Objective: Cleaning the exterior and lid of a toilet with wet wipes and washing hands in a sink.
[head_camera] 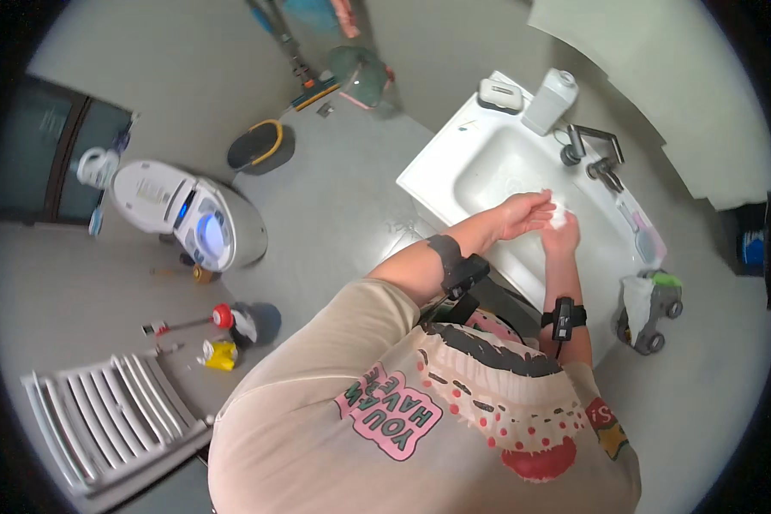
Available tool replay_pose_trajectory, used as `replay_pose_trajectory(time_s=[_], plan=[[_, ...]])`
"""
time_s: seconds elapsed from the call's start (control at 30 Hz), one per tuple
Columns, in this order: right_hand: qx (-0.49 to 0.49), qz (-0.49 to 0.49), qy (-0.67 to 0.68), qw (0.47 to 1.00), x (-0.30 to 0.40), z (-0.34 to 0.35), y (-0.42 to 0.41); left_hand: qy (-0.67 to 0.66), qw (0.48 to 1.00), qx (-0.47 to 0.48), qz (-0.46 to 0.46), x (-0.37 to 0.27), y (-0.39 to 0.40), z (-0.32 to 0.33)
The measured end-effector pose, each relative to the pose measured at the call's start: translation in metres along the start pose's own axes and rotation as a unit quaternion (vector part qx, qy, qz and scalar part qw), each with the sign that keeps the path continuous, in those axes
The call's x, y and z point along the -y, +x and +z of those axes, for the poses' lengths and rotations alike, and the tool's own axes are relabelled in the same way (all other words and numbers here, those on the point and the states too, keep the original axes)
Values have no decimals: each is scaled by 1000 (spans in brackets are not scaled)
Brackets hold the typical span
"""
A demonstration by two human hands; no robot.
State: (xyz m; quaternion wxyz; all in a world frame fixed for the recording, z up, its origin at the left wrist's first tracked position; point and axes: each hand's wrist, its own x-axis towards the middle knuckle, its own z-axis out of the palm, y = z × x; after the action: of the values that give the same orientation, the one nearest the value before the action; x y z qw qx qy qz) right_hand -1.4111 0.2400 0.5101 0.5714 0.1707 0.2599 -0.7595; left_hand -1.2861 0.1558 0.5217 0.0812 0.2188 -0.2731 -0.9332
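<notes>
Over the white basin [498, 170] of a washbasin, my hands are close together. Between them is a small white lump [558, 216], foam or a wad of soft material; I cannot tell which. My right hand [560, 236] curls around its lower side. From the left, my left hand [523, 215] reaches in with its fingers extended against the lump, partly hiding it. A dark metal tap [592, 138] stands at the basin's back edge, beyond the hands. Each forearm wears a strap with a small black device.
A large pale bottle [550, 103] and a white case [500, 96] stand on the back ledge; a pink-handled brush [646, 238] lies right. A grey wheeled object [649, 311] is beside the basin. Leftward are a toilet [231, 218], a black bucket [257, 151] and a towel radiator [112, 421].
</notes>
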Motion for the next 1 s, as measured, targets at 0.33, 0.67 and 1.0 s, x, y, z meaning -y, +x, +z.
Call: replay_pose_trajectory(time_s=[0.33, 0.67, 1.0], plan=[[167, -62, -420, 890, -82, 83, -43, -157, 945, -260, 119, -7, -61, -30], [405, 354, -20, 843, -217, 148, -59, -321, 911, 70, 248, -25, -184, -51], [332, 455, -491, 665, -426, 171, -60, -253, 831, -161, 469, -69, -462, -195]])
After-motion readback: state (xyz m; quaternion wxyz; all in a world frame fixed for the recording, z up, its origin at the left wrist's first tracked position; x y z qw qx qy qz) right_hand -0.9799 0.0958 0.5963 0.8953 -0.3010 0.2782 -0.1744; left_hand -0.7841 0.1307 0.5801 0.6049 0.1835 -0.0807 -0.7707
